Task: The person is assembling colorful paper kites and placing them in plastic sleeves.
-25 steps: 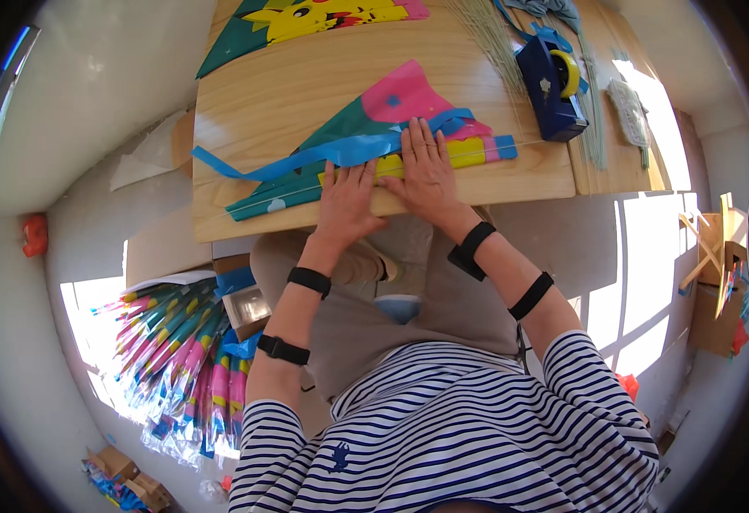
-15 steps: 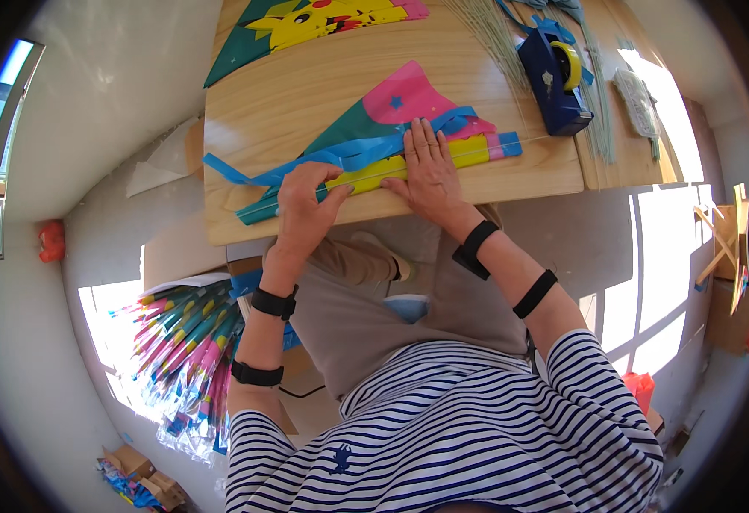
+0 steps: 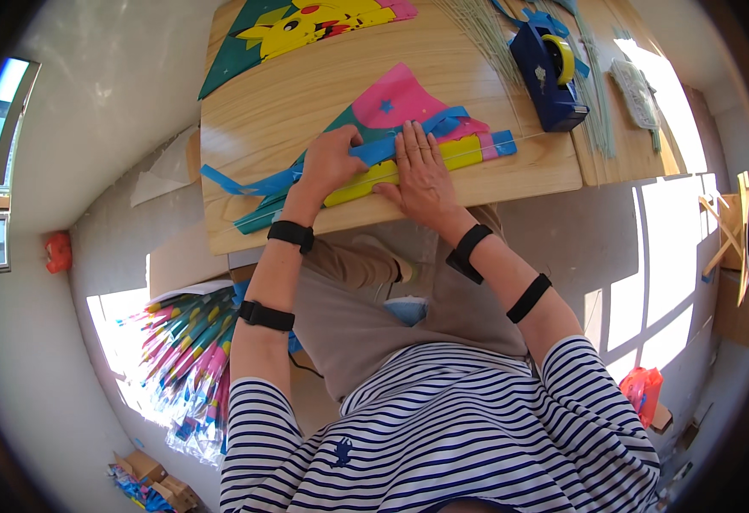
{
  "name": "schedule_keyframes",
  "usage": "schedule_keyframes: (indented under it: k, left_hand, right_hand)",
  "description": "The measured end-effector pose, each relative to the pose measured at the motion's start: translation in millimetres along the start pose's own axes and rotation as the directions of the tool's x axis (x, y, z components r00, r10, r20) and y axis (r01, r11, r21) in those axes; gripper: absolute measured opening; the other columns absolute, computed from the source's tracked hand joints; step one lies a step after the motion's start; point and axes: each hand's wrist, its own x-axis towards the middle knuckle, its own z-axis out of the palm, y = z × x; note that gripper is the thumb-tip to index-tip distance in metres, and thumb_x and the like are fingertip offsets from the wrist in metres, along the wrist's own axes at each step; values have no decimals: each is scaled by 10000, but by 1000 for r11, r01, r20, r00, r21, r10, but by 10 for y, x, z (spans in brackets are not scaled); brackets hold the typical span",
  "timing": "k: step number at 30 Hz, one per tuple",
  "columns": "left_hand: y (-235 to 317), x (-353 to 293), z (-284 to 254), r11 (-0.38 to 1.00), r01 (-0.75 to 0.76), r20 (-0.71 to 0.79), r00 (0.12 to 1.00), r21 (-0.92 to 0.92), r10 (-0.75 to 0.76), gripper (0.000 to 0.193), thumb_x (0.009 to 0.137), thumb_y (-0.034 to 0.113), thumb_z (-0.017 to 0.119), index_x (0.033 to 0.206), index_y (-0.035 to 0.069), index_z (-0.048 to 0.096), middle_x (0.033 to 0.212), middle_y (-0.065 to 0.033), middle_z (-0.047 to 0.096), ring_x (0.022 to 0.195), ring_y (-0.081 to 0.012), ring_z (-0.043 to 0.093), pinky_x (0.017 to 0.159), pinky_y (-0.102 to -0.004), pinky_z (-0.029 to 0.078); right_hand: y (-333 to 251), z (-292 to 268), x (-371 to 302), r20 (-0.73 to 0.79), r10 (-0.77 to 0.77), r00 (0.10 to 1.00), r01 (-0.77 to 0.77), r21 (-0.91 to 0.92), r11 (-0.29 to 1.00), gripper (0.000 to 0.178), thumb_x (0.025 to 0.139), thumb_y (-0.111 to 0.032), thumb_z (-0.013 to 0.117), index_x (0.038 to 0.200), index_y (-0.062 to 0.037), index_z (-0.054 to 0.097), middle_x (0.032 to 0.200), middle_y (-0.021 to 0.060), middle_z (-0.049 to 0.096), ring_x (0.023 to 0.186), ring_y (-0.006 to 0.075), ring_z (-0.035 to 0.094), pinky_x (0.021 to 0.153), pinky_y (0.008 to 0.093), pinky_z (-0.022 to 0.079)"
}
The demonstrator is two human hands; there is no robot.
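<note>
A folded kite (image 3: 391,96) of thin pink, green and yellow sheet lies on the wooden table, with a thin pale rod along its near edge. Loosely across it runs a blue ribbon (image 3: 263,183), which trails off past its left side. My left hand (image 3: 330,162) is closed on the ribbon near the kite's middle, fingers curled and thumb beneath. What lies under that palm is hidden. Flat on the kite's yellow strip (image 3: 460,152), to the right, rests my right hand (image 3: 424,175), its fingers stretched out and pressing down.
Another printed kite sheet (image 3: 306,34) lies at the far left of the table. To the far right stand a blue tape dispenser (image 3: 541,85), thin pale rods (image 3: 481,38) and a clear plastic pack (image 3: 635,92). Many finished-looking folded kites (image 3: 186,342) hang in a bundle below left.
My left hand has moved up and slightly right, off the kite's near yellow edge and onto the blue ribbon. My right hand stays pressed flat, shifted only slightly.
</note>
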Motion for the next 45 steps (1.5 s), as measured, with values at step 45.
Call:
schedule_keyframes:
  k: [45]
  left_hand:
    - [39,-43,-385,899,305,401,901,-314,-166,253,934,264,716,826,55,623,618,-4,545,515,-86,527,445,-266,345]
  right_hand:
    - [-34,-30,10,-5,13,1000,-13,16,1000,921,930,-569,628,1511,103,383,1605,341,286,1531,460,239,1258,534,171]
